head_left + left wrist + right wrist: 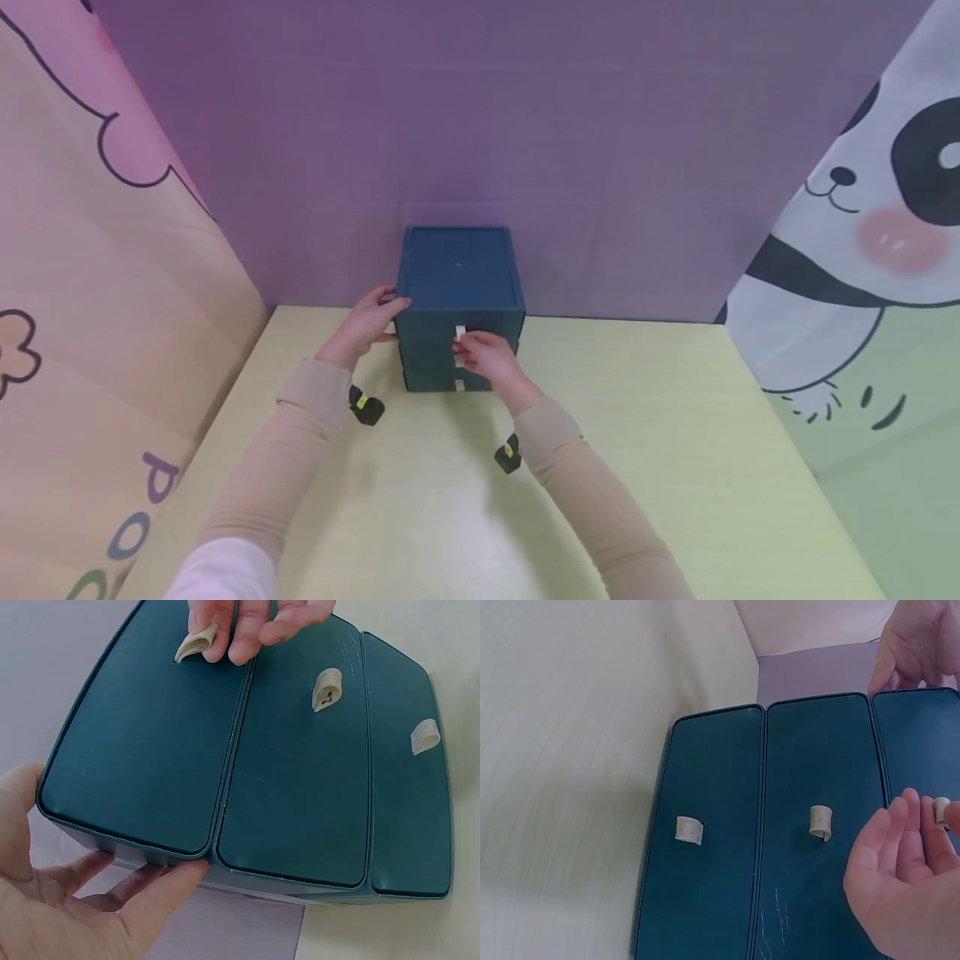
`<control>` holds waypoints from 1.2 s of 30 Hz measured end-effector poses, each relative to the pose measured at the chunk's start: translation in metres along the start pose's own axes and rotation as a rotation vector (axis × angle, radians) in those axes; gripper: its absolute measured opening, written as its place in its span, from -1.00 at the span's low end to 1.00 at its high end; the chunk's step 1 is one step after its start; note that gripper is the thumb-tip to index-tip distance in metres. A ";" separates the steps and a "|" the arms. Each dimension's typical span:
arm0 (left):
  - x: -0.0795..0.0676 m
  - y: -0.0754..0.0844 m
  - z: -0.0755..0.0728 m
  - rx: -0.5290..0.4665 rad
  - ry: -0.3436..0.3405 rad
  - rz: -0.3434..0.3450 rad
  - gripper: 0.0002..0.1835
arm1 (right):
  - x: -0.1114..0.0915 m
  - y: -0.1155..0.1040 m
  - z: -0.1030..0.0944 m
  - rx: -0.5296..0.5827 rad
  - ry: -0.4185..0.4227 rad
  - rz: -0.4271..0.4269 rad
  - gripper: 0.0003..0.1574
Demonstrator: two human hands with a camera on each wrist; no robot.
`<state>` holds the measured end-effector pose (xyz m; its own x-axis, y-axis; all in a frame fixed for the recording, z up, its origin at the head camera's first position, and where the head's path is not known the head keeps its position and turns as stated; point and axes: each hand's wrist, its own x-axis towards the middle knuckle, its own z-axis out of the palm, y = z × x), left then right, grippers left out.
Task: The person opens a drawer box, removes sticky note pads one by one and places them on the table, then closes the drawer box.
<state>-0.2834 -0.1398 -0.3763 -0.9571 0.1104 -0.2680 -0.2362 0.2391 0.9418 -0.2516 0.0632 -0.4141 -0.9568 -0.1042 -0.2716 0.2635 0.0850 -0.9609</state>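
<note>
A dark teal three-drawer cabinet (459, 267) stands against the back wall. Each drawer front carries a cream loop pull. My right hand (487, 354) pinches the top pull tab (196, 641) between thumb and index finger, its other fingers fanned out before the drawer fronts. The middle pull tab (820, 821) and bottom pull tab (689, 829) hang free. All three drawer fronts look pushed in. At the cabinet's upper left corner, my left hand (367, 321) rests with the thumb over the top edge and its fairly straight fingers (161, 900) against the side.
The cabinet sits at the rear of a pale wood-grain table (637, 433). A purple backdrop (480, 108) rises behind it, with printed panels left and right. Small black devices with yellow marks (367, 406) show by both wrists.
</note>
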 end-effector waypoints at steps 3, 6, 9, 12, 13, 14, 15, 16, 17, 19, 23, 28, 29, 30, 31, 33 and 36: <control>0.001 -0.001 -0.001 -0.001 0.003 -0.005 -0.29 | 0.001 0.001 0.002 -0.007 0.011 -0.002 -0.62; 0.001 -0.001 -0.002 -0.001 0.006 -0.003 -0.29 | 0.001 0.001 0.003 -0.021 0.024 -0.010 -0.62; 0.001 0.000 -0.002 -0.002 0.011 -0.001 -0.30 | 0.000 0.003 0.003 -0.038 0.036 -0.029 -0.62; 0.001 -0.001 -0.001 -0.002 0.009 0.002 -0.29 | -0.001 0.004 0.003 -0.048 0.046 -0.036 -0.62; 0.001 -0.001 0.000 -0.003 0.007 0.002 -0.29 | -0.001 0.005 0.003 -0.047 0.048 -0.035 -0.63; 0.001 -0.001 0.000 -0.005 0.007 0.001 -0.29 | -0.001 0.005 0.002 -0.047 0.049 -0.035 -0.62; 0.001 -0.001 0.000 -0.006 0.007 0.000 -0.29 | -0.001 0.005 0.002 -0.050 0.051 -0.036 -0.62; 0.001 -0.001 0.000 -0.006 0.007 -0.001 -0.29 | -0.001 0.006 0.002 -0.053 0.052 -0.035 -0.62; 0.001 -0.001 0.000 -0.008 0.009 -0.002 -0.29 | -0.001 0.006 0.002 -0.057 0.053 -0.037 -0.62; 0.000 0.000 0.000 -0.004 0.011 -0.006 -0.29 | -0.002 0.006 0.001 -0.066 0.053 -0.039 -0.62; 0.001 0.000 0.000 -0.005 0.017 -0.007 -0.29 | -0.002 0.008 0.001 -0.067 0.055 -0.043 -0.62; 0.000 0.000 0.000 -0.018 0.024 -0.010 -0.31 | -0.003 0.009 0.001 -0.060 0.054 -0.063 -0.63; 0.000 0.000 0.000 -0.017 0.025 -0.011 -0.31 | -0.003 0.009 0.001 -0.062 0.058 -0.069 -0.63; 0.000 0.000 0.000 -0.018 0.026 -0.012 -0.31 | -0.003 0.010 0.001 -0.062 0.060 -0.072 -0.64; 0.000 0.000 0.000 -0.018 0.027 -0.013 -0.31 | -0.004 0.010 0.001 -0.063 0.063 -0.075 -0.64; 0.000 0.000 0.000 -0.020 0.028 -0.013 -0.31 | -0.005 0.009 0.002 -0.070 0.068 -0.076 -0.64; -0.001 -0.001 0.000 -0.021 0.027 -0.013 -0.31 | -0.008 0.008 0.002 -0.053 0.065 -0.051 -0.63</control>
<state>-0.2820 -0.1403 -0.3771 -0.9581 0.0813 -0.2745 -0.2514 0.2202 0.9425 -0.2419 0.0623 -0.4201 -0.9753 -0.0455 -0.2163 0.2087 0.1332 -0.9689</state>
